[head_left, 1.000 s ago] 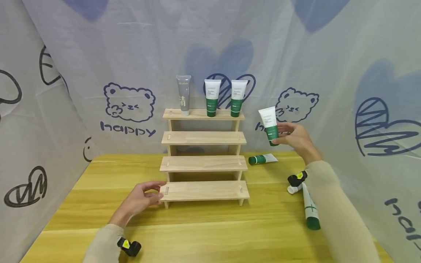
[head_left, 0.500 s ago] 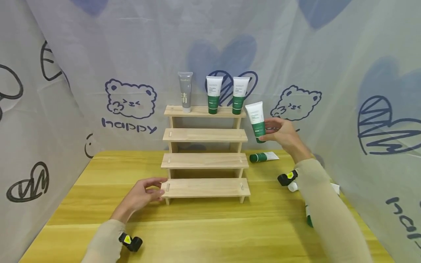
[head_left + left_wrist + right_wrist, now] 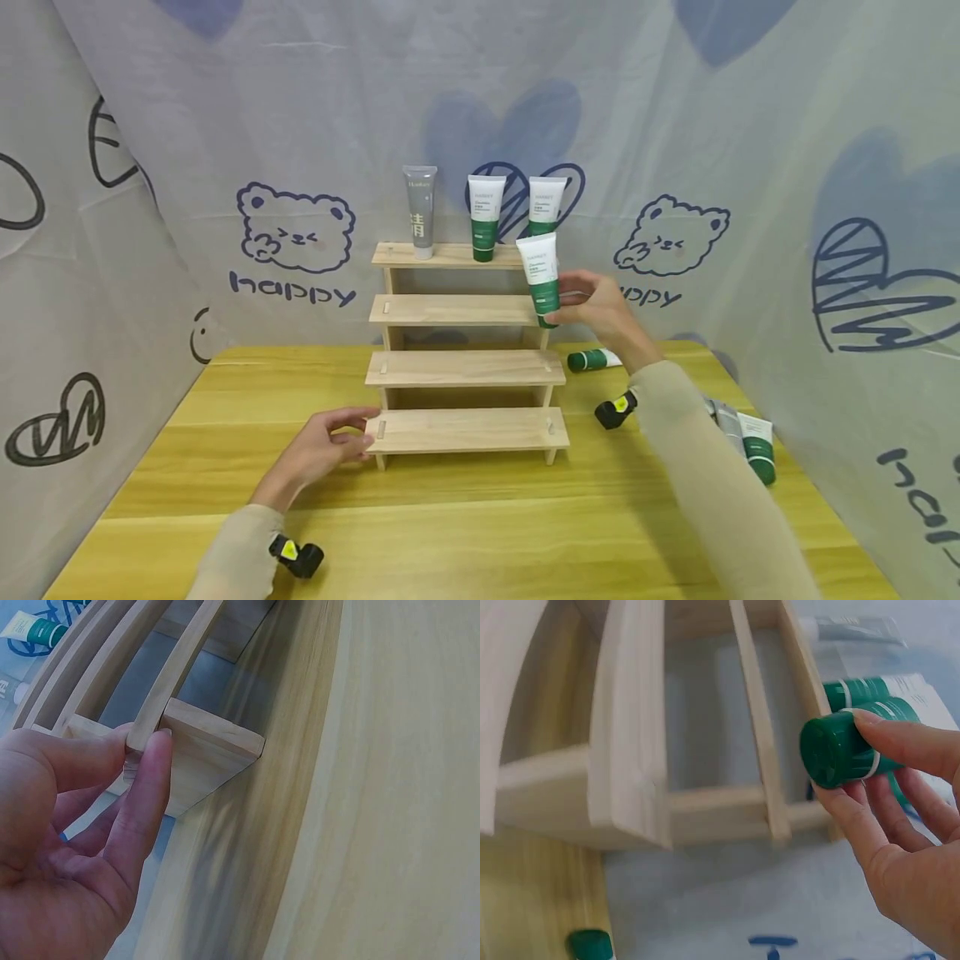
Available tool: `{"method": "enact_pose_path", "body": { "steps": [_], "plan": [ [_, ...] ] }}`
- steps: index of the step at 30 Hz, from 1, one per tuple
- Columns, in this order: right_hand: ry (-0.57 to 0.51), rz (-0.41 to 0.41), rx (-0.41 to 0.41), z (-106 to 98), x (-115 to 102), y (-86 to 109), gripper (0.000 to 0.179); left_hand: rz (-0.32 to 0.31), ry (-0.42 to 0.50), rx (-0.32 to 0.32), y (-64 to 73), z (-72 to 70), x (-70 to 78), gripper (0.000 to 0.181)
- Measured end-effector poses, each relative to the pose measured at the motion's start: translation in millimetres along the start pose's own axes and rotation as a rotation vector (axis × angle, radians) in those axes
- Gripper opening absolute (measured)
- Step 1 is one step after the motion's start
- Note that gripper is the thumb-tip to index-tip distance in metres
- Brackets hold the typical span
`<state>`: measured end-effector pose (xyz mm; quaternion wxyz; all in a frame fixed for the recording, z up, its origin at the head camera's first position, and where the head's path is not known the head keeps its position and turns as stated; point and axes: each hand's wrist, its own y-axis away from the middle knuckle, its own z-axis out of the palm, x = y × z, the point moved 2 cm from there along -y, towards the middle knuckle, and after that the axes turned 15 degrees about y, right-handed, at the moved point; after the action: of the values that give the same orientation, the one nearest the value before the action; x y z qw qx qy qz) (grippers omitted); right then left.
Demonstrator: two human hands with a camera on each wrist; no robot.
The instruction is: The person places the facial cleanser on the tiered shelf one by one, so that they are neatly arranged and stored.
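A four-step wooden display stand (image 3: 465, 432) is on the table. My left hand (image 3: 318, 450) pinches the left end of its lowest step between thumb and finger, as the left wrist view shows. With its fingertips my right hand (image 3: 596, 312) holds a white and green squeeze tube (image 3: 538, 265), cap down and slightly tilted, by the right end of the second step from the top. Its green cap (image 3: 829, 754) faces the right wrist camera. Along the top step stand a grey tube (image 3: 421, 212) and two white and green tubes; the held tube partly hides the right one (image 3: 547, 200).
Right of the stand, another green and white tube (image 3: 589, 360) lies on the yellow wood-grain table (image 3: 450, 533). More tubes lie at the table's right side, including a white and green one (image 3: 757, 450), partly behind my right sleeve. Printed cloth (image 3: 300, 108) hangs behind.
My right hand has carried the held tube leftward, from beside the stand to in front of its right end. The left hand has stayed on the lowest step.
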<state>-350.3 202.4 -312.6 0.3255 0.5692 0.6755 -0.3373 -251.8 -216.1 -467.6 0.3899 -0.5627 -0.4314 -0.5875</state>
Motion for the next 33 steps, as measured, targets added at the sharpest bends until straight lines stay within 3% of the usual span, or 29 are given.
{"method": "enact_pose_path", "body": {
  "steps": [11, 20, 33],
  "plan": [
    [-0.013, -0.118, 0.018, 49.1, -26.4, -21.1, 0.065, -0.001, 0.002, 0.01, 0.0, 0.8, -0.2, 0.052],
    [-0.069, -0.141, 0.006, 84.2, -42.5, -36.5, 0.065, 0.012, -0.004, 0.002, 0.0, 0.3, -1.4, 0.052],
    [-0.123, -0.154, 0.054, 109.2, -41.9, -49.8, 0.066, 0.014, -0.002, 0.001, -0.6, 0.4, -1.7, 0.053]
  ]
}}
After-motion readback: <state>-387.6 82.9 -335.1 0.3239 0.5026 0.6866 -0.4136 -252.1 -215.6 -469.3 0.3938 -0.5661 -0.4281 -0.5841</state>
